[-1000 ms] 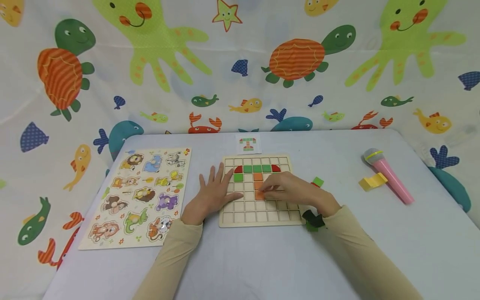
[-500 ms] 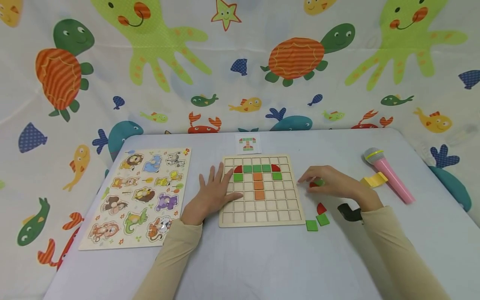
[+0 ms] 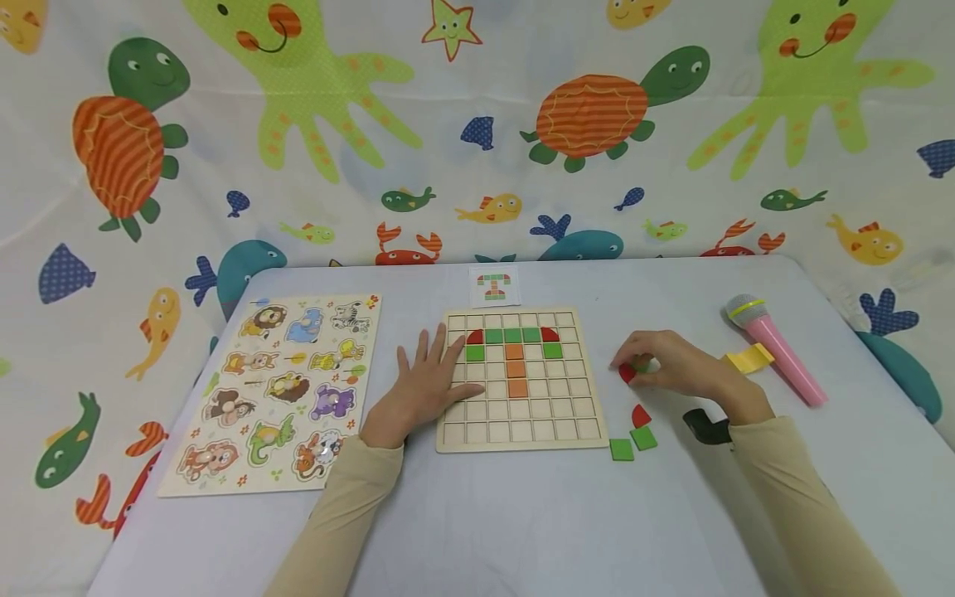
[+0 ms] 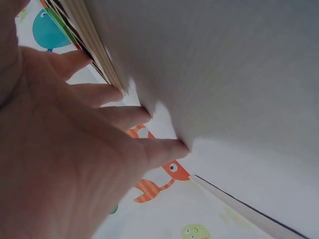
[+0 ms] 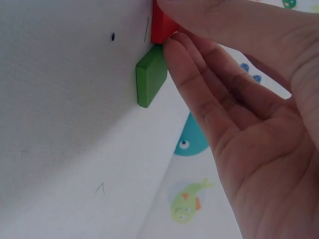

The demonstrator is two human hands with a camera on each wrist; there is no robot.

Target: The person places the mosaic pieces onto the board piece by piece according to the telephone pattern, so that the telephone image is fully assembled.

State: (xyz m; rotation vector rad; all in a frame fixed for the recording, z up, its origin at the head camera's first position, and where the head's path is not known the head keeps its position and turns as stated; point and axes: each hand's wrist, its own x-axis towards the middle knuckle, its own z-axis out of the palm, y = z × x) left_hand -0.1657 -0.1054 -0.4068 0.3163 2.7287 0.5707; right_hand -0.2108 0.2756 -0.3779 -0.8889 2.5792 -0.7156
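The left hand (image 3: 419, 390) lies wide, its fingers spread: thumb and index finger reach over the left side of the grid board (image 3: 522, 448), the others beside it on the worktop (image 3: 522, 531). The right hand (image 3: 675, 365) is narrow, pinching a red piece (image 5: 162, 22) between thumb and fingers, to the right of the board. A green tile (image 5: 152, 79) stands just beside that piece; the hand partly covers both in the head view.

On the board, red corner pieces (image 3: 476, 337) flank three green squares (image 3: 512, 335), and three orange squares (image 3: 516, 369) run down beneath. A loose red piece (image 3: 641, 415) and two green tiles (image 3: 643, 438) lie near the board's lower right. Behind the board is a pattern card (image 3: 494, 286); to its left, an animal puzzle (image 3: 249, 482). Past the right hand, a yellow block (image 3: 749, 359) sits by a pink microphone (image 3: 783, 352).
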